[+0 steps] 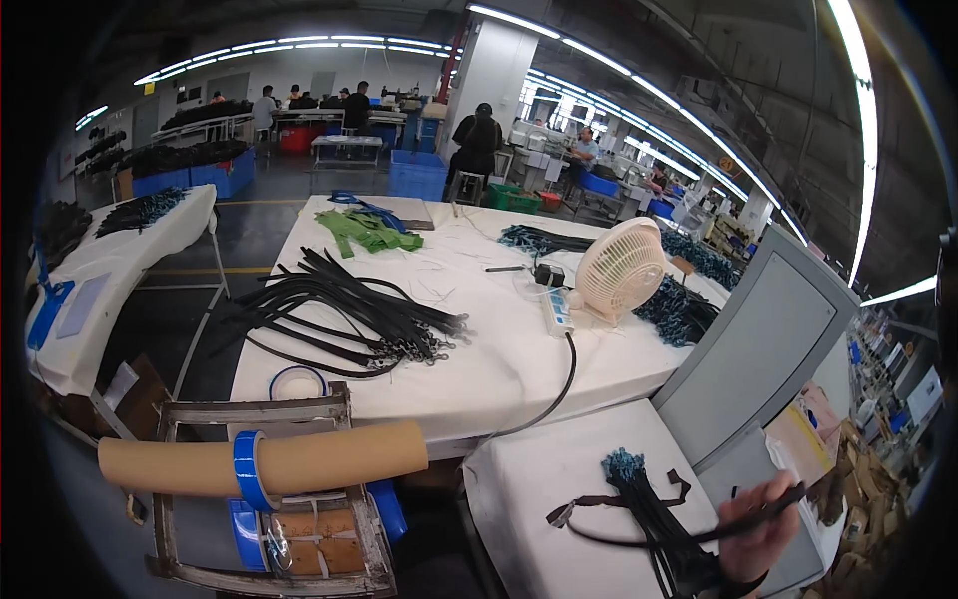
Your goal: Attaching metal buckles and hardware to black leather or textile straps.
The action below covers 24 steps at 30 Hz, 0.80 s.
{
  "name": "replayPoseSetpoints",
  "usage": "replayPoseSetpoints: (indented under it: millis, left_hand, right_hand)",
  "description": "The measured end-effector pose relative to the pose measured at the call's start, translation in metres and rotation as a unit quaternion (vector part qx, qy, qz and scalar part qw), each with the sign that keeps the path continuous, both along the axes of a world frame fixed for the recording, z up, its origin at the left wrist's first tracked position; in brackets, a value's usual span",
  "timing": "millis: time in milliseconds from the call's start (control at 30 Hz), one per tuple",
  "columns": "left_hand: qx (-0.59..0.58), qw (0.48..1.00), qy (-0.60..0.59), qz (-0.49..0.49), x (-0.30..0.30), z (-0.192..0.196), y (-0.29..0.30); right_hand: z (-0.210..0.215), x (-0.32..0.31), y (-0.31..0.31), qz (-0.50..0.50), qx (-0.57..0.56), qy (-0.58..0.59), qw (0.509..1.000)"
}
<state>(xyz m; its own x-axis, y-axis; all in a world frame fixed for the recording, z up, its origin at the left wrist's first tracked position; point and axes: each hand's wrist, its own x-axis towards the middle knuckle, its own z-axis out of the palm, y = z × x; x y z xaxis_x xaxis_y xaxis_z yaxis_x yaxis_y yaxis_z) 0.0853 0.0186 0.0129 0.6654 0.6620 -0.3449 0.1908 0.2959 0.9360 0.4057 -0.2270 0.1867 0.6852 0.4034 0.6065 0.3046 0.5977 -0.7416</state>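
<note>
My right hand (760, 529) is at the lower right with its fingers closed around a black strap (689, 540). The strap's free part curves left over the small white-covered table (524, 499). Beneath it lies a bundle of black straps (651, 504) with teal ends (624, 465), and a dark ribbon-like strip (589, 502) crosses that bundle. My left hand is outside the picture.
A large white table (479, 349) carries black straps with metal hooks (369, 319), green straps (369, 235), a fan (621, 270) and a power strip (557, 311). A grey panel (758, 339) rises at right. A brown roll (339, 457) lies across a worn frame (349, 399).
</note>
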Motion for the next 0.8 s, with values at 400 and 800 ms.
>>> replayPoseSetpoints:
  millis: [400,800]
  left_hand:
    - [0.079,0.994,-0.039,-0.067,-0.011,0.026,-0.012]
    - [0.093,0.97,-0.133,-0.181,-0.024,-0.003,0.014]
  right_hand:
    - [-0.182,-0.134,0.149,0.589,-0.385,0.207,0.68]
    - [-0.185,-0.137,0.161,0.655,-0.4,0.305,0.564]
